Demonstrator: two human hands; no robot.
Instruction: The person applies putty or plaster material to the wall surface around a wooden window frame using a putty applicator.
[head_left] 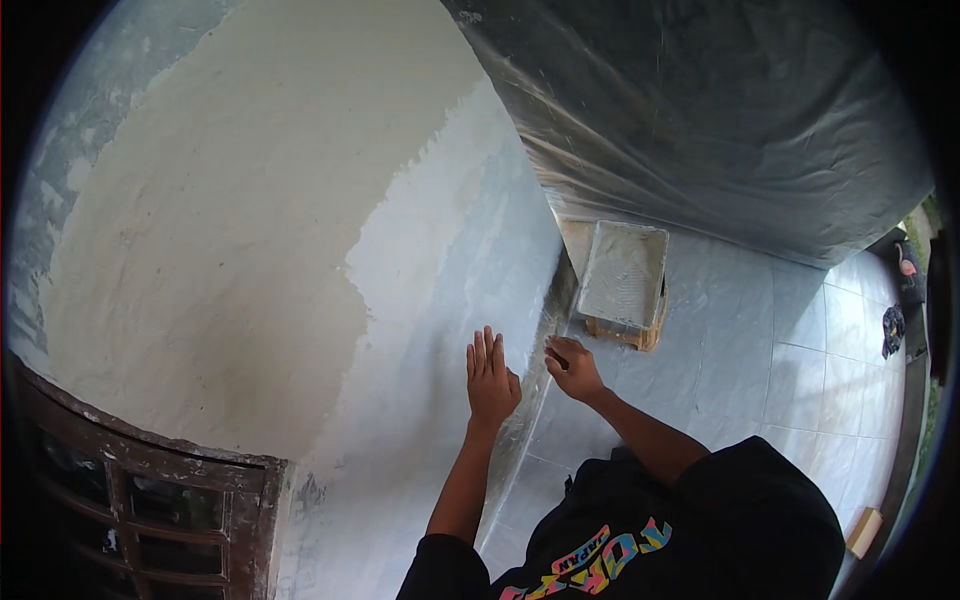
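Note:
My left hand [490, 382] is raised in front of the wall with its fingers straight and close together. Whether its palm touches the surface, I cannot tell. A broad cream-coated area [230, 220] covers much of the wall, with a ragged edge against a whitish-grey part [440, 260] nearer my hands. To the right, my right hand [573, 368] is closed, its fingers curled in by the foot of the wall. What it holds, if anything, is hidden. Beyond it, a rectangular tray [668, 262] with whitish paint residue rests on a small wooden stool [642, 340].
A dark plastic sheet [720, 120] hangs at the back right. Grey tiles [720, 370] cover the floor. A brown wooden window frame [245, 510] is set in the wall at lower left. A black bag [893, 330] and a wooden block [864, 532] lie at the right edge.

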